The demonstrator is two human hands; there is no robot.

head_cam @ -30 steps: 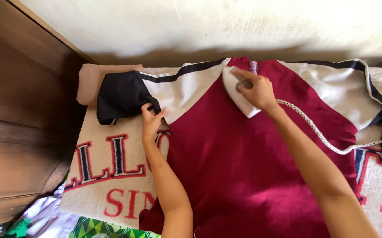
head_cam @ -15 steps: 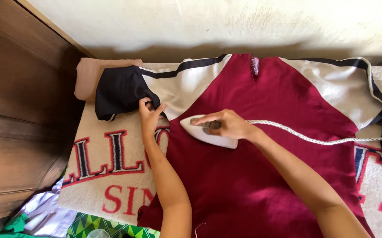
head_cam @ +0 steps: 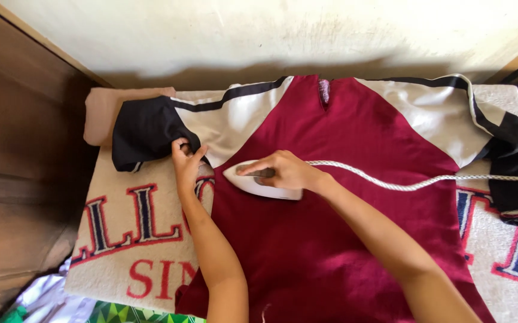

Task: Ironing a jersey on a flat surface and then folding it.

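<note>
Two hands at work mid-frame: the right hand [head_cam: 286,170] grips a white iron [head_cam: 259,182] on the maroon shirt [head_cam: 343,239], while the left hand [head_cam: 186,164] pinches its black sleeve [head_cam: 145,131] upper left.

Iron on a red shirt
The white iron [head_cam: 259,181] lies flat on the dark red shirt [head_cam: 343,227], which is spread out, sleeves white and black.

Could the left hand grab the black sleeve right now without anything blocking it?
Probably yes. The left hand already rests at the edge of the black sleeve, fingertips touching it, with nothing between them. The right hand and the white iron are on the maroon shirt, off to the side.
</note>
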